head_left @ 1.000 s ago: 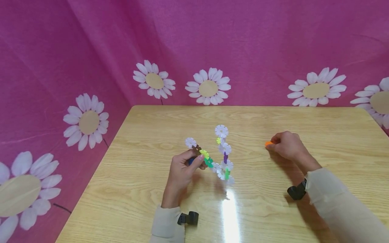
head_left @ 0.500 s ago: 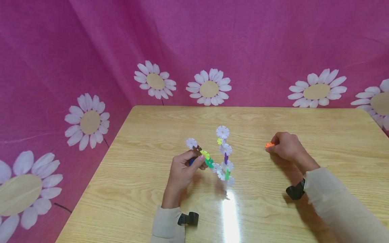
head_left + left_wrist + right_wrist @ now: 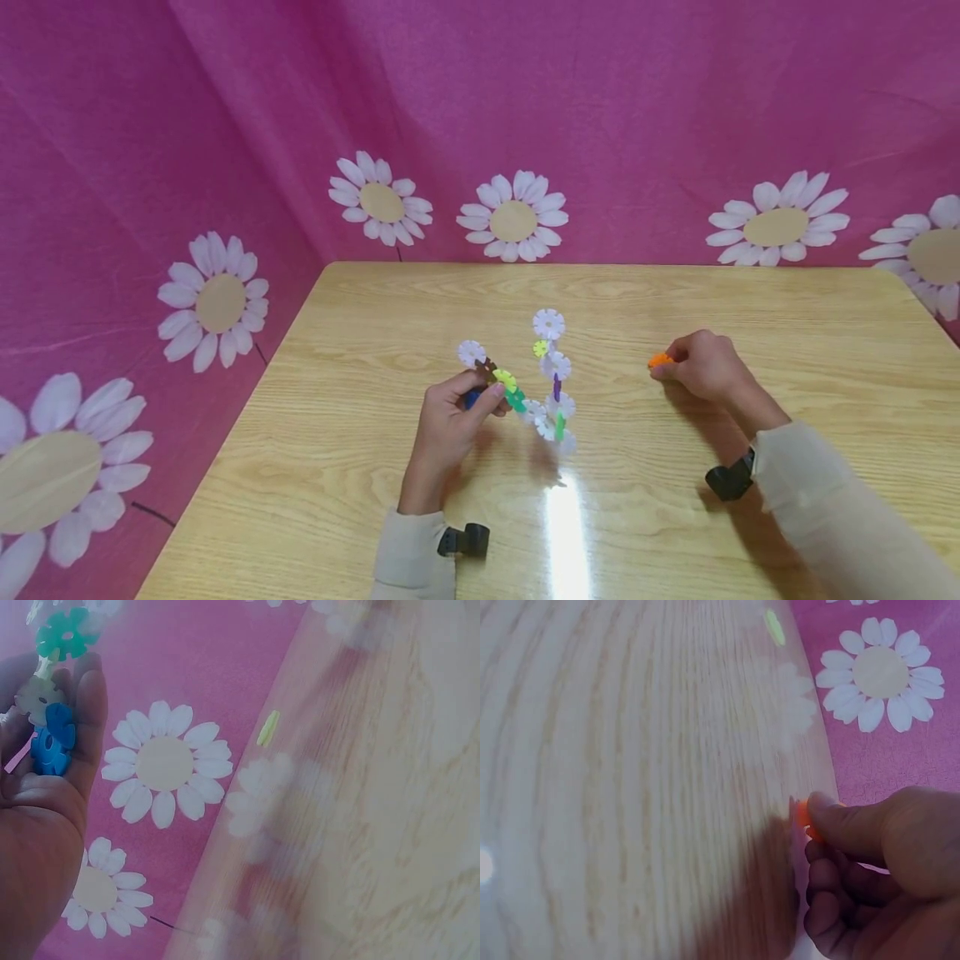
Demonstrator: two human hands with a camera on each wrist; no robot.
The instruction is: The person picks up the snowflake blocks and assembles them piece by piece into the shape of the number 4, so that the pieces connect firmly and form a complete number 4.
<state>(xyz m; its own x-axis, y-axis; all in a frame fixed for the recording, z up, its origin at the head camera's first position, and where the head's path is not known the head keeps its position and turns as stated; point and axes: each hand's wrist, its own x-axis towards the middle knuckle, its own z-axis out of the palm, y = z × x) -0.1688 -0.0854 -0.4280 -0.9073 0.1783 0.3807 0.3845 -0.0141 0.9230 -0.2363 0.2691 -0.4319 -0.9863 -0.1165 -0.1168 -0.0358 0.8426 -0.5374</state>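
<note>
My left hand point(image 3: 450, 417) pinches a chain of interlocking snowflake discs between thumb and fingers. A yellow disc point(image 3: 505, 381) and a green disc point(image 3: 515, 401) sit by the thumb, and a brown disc point(image 3: 486, 369) leads to a white end disc point(image 3: 471, 353). On the right the chain bends upward to a white top disc point(image 3: 549, 323), passing a purple disc point(image 3: 557, 387). Blue discs point(image 3: 51, 742) show inside the left palm. Apart from the chain, my right hand point(image 3: 708, 367) pinches an orange snowflake disc point(image 3: 660, 360) just above or on the tabletop; contact is unclear.
The wooden table point(image 3: 375, 317) has a pink curtain point(image 3: 637, 125) with printed daisies behind and to its left. A small yellow-green piece point(image 3: 774, 628) appears near the table's edge in both wrist views. Black cameras point(image 3: 465, 540) are strapped to the wrists.
My right hand has shifted slightly left and toward me with the orange disc, which has turned a little. The left hand and the chain stay nearly still.
</note>
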